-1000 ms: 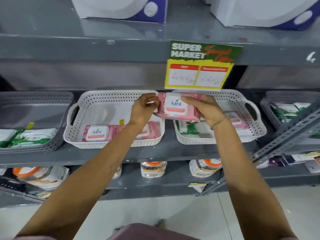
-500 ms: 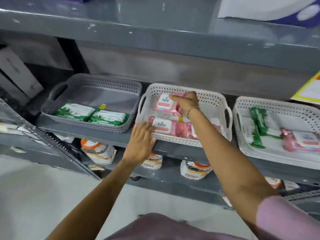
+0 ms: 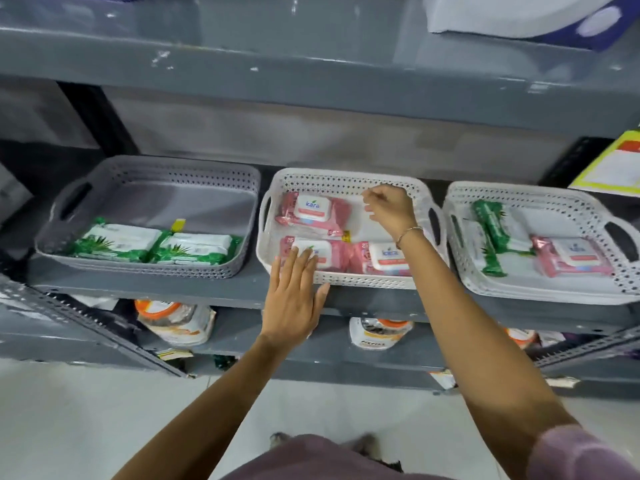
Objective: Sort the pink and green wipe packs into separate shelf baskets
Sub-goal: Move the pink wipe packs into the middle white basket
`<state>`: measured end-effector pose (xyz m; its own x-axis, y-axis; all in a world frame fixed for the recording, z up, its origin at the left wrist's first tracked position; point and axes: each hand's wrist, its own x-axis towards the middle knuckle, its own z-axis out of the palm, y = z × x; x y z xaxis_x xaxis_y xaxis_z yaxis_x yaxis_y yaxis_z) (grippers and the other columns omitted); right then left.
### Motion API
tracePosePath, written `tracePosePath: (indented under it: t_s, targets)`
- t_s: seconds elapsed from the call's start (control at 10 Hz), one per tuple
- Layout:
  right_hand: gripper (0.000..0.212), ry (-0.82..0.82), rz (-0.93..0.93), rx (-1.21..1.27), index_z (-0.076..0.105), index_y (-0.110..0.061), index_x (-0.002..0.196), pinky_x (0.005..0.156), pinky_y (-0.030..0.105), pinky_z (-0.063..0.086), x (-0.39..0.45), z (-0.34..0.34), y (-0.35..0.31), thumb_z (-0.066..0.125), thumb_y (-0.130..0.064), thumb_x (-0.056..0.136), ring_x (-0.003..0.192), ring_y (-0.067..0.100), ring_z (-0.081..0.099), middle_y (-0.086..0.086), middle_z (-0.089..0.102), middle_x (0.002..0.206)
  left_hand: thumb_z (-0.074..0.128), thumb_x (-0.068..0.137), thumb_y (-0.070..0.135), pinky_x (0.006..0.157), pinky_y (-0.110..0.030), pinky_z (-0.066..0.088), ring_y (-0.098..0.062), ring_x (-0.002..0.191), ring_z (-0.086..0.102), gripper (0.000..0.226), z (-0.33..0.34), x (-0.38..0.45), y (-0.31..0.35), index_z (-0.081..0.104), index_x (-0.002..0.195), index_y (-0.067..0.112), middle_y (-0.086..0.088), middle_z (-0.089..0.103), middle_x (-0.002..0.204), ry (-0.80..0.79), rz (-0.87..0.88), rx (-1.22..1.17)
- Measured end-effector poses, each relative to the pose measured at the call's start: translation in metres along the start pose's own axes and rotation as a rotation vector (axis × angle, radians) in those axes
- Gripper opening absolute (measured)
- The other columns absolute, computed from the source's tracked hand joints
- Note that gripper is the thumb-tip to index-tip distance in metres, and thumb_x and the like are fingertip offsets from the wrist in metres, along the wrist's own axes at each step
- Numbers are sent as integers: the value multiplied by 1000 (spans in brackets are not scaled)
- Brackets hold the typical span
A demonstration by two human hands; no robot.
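Three baskets: side by side on one grey metal shelf (image 3: 207, 292).
Grey basket (image 3: 152, 168): far left, holds two green wipe packs (image 3: 117, 241), (image 3: 197, 249) lying flat along its front wall, touching end to end.
Middle white basket (image 3: 346, 180): holds only pink packs, one at the back left (image 3: 313, 214) and two along the front (image 3: 323, 252), (image 3: 381, 258).
Left hand (image 3: 294, 303): flat, palm down, fingers straight and close together, fingertips resting on the front-left pink pack over the basket's front rim.
Right hand (image 3: 389, 209): inside the middle basket near its back right, fingers loosely curled, holding nothing, just beside the back pink pack.
Right white basket (image 3: 540, 195): not yet sorted; a green pack (image 3: 491, 233) stands on its edge beside one pink pack (image 3: 571, 258).
Handling: the packs look like soft, light film pouches with a stiff flip lid on top; the film is probably slick and will crumple.
Where to hold: likely best across the short width, thumb on one long side and fingers on the other, near the rigid lid.
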<state>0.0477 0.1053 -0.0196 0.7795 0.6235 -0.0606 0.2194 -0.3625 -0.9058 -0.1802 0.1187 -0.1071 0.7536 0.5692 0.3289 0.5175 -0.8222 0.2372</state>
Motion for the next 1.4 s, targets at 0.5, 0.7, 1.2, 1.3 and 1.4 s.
tracePosePath:
  t_s: [0.5, 0.7, 1.2, 1.3, 1.4]
  targets:
    - [47, 292, 473, -465, 63, -4, 118, 93, 32, 47, -9, -320, 149, 61, -33, 80, 118, 32, 57, 16, 62, 125, 35, 96, 35, 120, -33, 2, -27, 144, 22, 57, 76, 66, 242, 34, 143, 2, -14, 32, 153, -68, 331, -91]
    - [83, 121, 478, -375, 36, -9, 143, 114, 44, 30, -10, -332, 164, 69, -46, 75, 137, 35, 37, 16, 39, 149, 36, 97, 32, 121, -31, 3, -29, 135, 33, 46, 87, 68, 255, 54, 124, 1, -15, 57, 128, -42, 333, -56]
    - [73, 362, 138, -525, 35, -5, 130, 81, 31, 46, -24, -302, 71, 78, -22, 74, 113, 32, 58, 18, 56, 123, 21, 99, 38, 116, -34, 16, -27, 130, 46, 55, 72, 73, 261, 61, 117, 5, -10, 63, 122, -43, 321, 27]
    - [70, 265, -7, -235, 41, -7, 120, 86, 34, 50, -9, -258, 50, 80, -32, 68, 102, 26, 61, 10, 62, 116, 19, 99, 38, 116, -37, 18, -27, 135, 40, 57, 51, 73, 236, 58, 124, 4, -10, 56, 135, 8, 234, -18]
    - [47, 69, 36, 143, 52, -19, 109, 89, 38, 52, -4, -215, 39, 78, -27, 71, 101, 22, 62, 1, 65, 111, 23, 99, 36, 117, -40, 20, -27, 139, 35, 53, 38, 67, 195, 54, 128, 3, -11, 50, 140, 51, 126, -12]
